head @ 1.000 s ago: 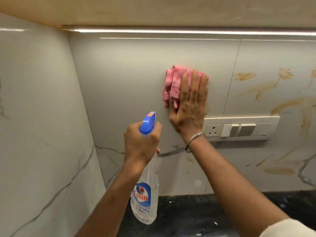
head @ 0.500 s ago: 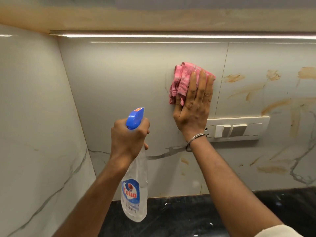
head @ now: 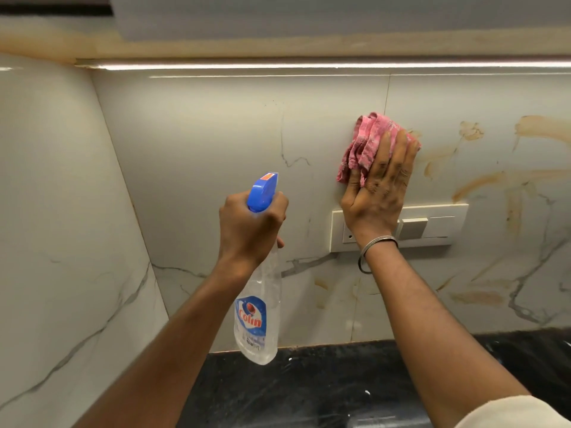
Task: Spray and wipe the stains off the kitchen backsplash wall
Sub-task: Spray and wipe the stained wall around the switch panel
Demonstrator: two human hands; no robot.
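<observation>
My right hand lies flat with straight fingers on a crumpled pink cloth, pressing it against the marble backsplash wall just above the switch plate. My left hand grips the neck of a clear spray bottle with a blue trigger head, held upright in front of the wall, left of the cloth. Brown stains streak the wall to the right of the cloth, and smaller stains sit below the switch plate.
A cream switch plate with a socket sits partly behind my right wrist. A dark counter runs along the bottom. A side wall closes the left, and a lit cabinet underside hangs above.
My right hand has slid the cloth to the right along the wall, across the tile joint to the edge of the stains. The left hand keeps holding the bottle.
</observation>
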